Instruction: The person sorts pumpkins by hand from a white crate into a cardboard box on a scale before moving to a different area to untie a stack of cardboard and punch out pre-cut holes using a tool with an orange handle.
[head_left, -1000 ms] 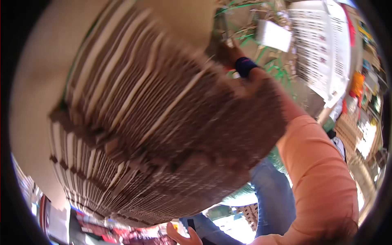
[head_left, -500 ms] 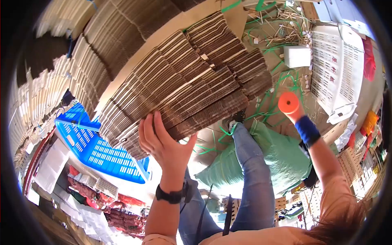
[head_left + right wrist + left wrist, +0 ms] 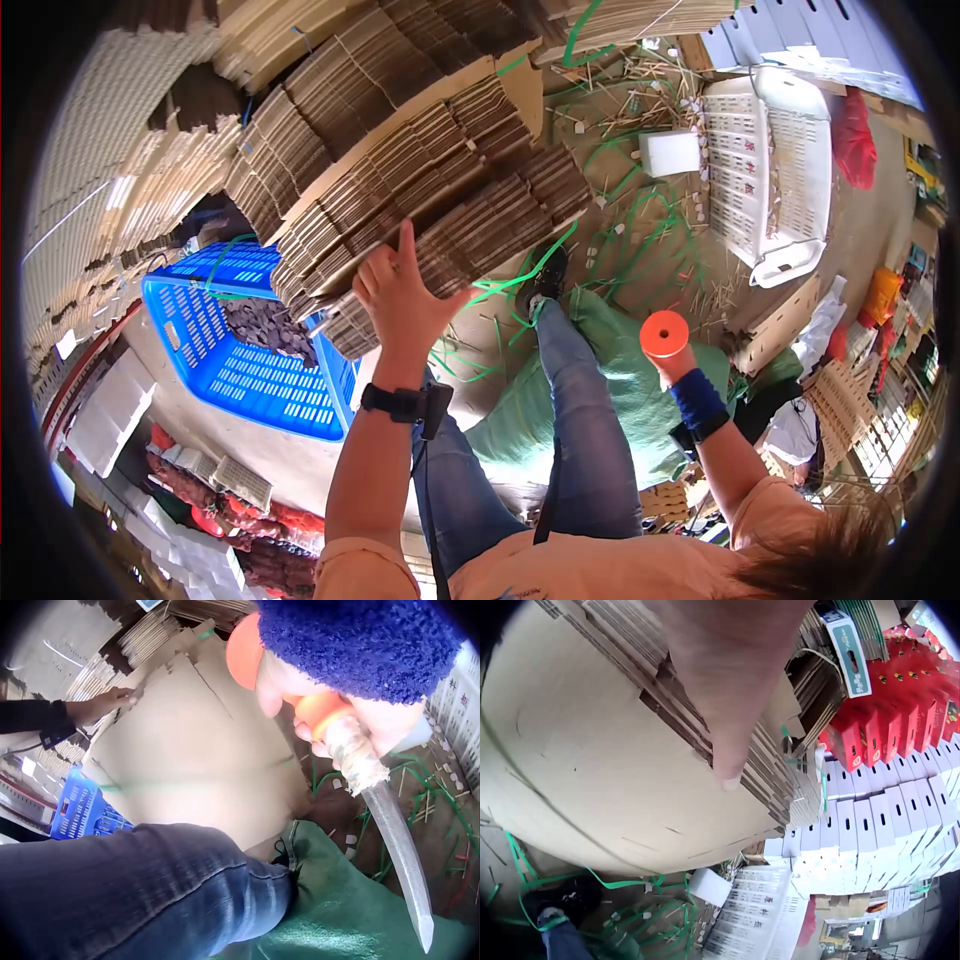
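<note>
My left hand (image 3: 410, 305) rests on the edges of a bundle of flattened brown cardboard (image 3: 490, 225). Its index finger points forward and the thumb spreads to the right. Up close in the left wrist view, one finger (image 3: 731, 742) lies along the layered edges beside the broad face of the outer sheet (image 3: 615, 787). Raised off to the right, my right hand (image 3: 678, 365) grips an orange-handled knife (image 3: 397, 855) with a wrapped collar and a long, slightly curved blade. The blade points down; in the head view only the handle's round end shows.
More cardboard stacks (image 3: 350, 100) stand behind the bundle. A blue crate (image 3: 265, 380) sits to the left, a white crate (image 3: 735, 170) to the right. Green straps (image 3: 650, 235) and thin sticks litter the floor. A green sack (image 3: 520, 410) lies by my legs.
The bundle, blurred and close to the head camera at first, now stands lower and farther off, with a gap between its layers. My left hand came up onto it; my right hand drew back with the knife.
</note>
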The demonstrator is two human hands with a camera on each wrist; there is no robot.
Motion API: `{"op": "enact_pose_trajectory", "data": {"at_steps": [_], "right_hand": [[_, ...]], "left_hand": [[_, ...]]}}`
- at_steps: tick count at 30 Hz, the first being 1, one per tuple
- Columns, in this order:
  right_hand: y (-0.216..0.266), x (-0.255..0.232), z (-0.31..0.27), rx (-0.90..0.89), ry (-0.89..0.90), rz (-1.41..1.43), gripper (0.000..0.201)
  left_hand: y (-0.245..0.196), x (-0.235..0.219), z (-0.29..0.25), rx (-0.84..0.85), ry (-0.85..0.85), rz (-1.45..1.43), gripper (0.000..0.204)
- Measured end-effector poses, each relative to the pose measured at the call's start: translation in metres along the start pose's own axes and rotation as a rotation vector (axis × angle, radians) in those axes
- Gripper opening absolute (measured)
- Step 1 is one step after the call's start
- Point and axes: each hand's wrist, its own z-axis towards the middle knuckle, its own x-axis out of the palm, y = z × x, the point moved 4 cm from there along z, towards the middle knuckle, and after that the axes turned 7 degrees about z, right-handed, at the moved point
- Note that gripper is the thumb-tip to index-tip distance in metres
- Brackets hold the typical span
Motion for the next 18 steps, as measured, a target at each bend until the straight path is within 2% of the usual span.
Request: {"op": "enact_pose_trajectory", "data": {"at_steps": [3,7,9,10,12,15,18], "right_hand": [[0.015,-0.009,-0.022,-0.049,-0.048,0.051,0.042],[0.019,-0.028,-0.041,-0.038,-0.102,0.088,0.042],[0.014,-0.041,-0.046,0.007,-0.09,0.062,0.042],[0.014,-0.047,-0.045,-0.021,-0.093,0.036,0.042],[0.013,-0.056,-0.045,-0.075,-0.1,-0.008,0.043],[0.025,-0.074,-0.051,-0.091,-0.118,-0.146,0.043],[0.019,-0.09,-0.051,-0.098,-0.139,0.065,0.042]], "left_hand": [[-0.023,-0.002,-0.034,0.094,-0.077,0.019,0.096],[-0.047,0.031,-0.094,0.136,0.009,0.113,0.088],[-0.055,0.04,-0.116,0.13,0.139,0.149,0.086],[-0.06,0.038,-0.117,0.123,0.195,0.169,0.085],[-0.061,0.027,-0.114,0.101,0.202,0.153,0.08],[-0.063,0.013,-0.093,0.058,0.146,0.028,0.077],[-0.071,-0.013,-0.08,0.062,0.089,-0.051,0.071]]}}
